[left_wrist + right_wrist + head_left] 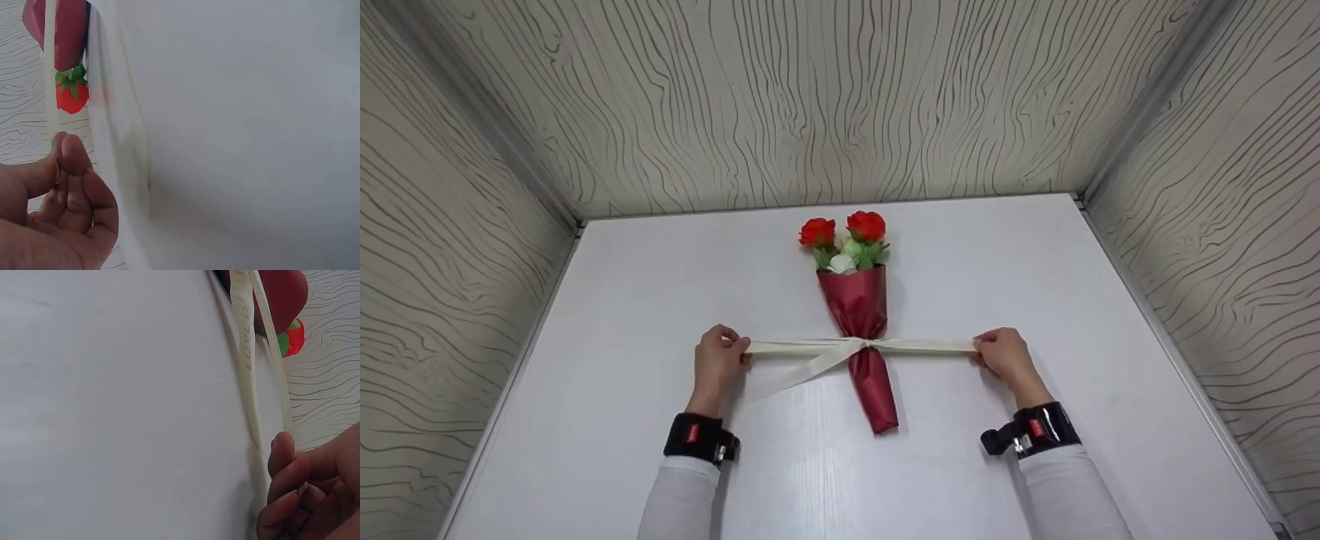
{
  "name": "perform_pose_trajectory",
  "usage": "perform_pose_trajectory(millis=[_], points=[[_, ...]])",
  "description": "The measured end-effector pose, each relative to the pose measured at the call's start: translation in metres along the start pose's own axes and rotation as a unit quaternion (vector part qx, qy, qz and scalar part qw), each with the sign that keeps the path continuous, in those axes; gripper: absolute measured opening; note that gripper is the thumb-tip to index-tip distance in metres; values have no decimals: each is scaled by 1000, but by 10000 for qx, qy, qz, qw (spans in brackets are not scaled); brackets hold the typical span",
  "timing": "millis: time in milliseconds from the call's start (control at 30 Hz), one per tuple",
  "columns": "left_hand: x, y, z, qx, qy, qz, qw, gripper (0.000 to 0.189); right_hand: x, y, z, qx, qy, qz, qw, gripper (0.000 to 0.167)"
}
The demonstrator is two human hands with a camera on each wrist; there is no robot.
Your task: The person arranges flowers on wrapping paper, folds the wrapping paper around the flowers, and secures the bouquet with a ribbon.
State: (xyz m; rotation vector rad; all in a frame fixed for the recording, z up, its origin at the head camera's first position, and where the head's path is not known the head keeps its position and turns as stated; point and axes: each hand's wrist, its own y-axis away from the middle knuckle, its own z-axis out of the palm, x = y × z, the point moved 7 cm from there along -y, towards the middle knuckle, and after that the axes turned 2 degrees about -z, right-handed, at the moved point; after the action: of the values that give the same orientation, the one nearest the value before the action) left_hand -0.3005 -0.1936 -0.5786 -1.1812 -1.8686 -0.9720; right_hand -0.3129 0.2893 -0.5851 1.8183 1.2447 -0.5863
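Observation:
A bouquet wrapped in dark red paper [855,296] lies on the white table, its blooms toward the far side. Around its narrow waist runs a cream ribbon [922,346], gathered at a knot [868,343]. My left hand [718,360] pinches the ribbon between thumb and fingers, left of the bouquet. On the opposite side my right hand [1006,351] pinches the other stretch, which looks taut. A loose ribbon tail [810,369] slants down to the left of the knot. In the right wrist view, gold letters show on one ribbon strand [244,337].
Red roses [866,225], a white flower [841,263] and green leaves top the bouquet. The white table [660,277] meets wood-patterned panels [825,105] at the back and both sides. A black band with a small camera [701,437] sits on each wrist.

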Motion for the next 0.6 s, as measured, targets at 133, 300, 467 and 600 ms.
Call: perform_pose_trajectory(millis=[133, 300, 467, 600], points=[[-2, 0, 0, 77, -77, -42, 9999, 13, 1, 1, -1, -96, -274, -1, 9996, 31], [-3, -3, 0, 96, -8, -100, 9999, 13, 1, 2, -1, -282, -924, -61, 9953, 31], [-4, -4, 1, -9, 43, -251, 9997, 13, 2, 4, -2, -356, -933, -183, 9948, 32], [-4, -3, 1, -25, -1, -300, 9995, 14, 4, 4, -3, -340, -1063, -131, 9937, 32]])
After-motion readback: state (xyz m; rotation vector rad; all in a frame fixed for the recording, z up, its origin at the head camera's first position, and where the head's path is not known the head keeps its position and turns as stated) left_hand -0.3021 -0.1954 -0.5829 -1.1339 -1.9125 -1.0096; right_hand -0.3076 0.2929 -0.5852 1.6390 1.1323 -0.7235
